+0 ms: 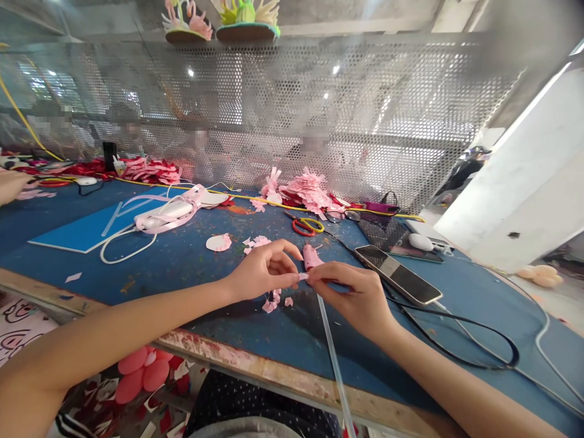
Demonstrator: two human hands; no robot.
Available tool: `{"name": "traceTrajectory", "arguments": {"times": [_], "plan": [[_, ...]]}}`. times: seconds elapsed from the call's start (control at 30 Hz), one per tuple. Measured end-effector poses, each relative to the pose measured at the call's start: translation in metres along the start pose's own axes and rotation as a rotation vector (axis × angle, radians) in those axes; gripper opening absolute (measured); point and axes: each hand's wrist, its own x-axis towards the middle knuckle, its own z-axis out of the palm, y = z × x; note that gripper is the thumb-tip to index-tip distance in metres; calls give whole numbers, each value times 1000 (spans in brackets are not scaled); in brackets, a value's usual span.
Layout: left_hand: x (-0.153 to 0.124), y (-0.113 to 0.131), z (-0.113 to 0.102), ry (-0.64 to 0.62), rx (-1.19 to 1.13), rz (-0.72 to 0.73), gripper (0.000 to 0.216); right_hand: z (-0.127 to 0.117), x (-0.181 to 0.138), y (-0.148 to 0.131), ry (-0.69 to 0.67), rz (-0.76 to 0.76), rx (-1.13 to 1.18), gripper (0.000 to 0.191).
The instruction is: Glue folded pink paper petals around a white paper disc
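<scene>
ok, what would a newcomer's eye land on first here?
Probably the left hand and right hand meeting at a small pink piece, mid-frame over the blue table. Next, the heap of fringed pink scraps at the table's back, then two bright ornaments above the perforated screen.

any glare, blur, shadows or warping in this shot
Head view: bright spots across the perforated screen; head view: grey blur near the top right; head view: soft shadow on the blue tabletop below the right hand; head view: edges lean, suggesting wide-lens distortion.
</scene>
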Motion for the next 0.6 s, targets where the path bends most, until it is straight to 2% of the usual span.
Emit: {"name": "traceTrajectory", "arguments": {"times": [0.2,0.6], "plan": [[-4,3,5,18,8,71,23,0,1,-5,34,68,32,12],[-3,3,5,71,106,112,4,-3,3,-9,14,81,69,13]]}}
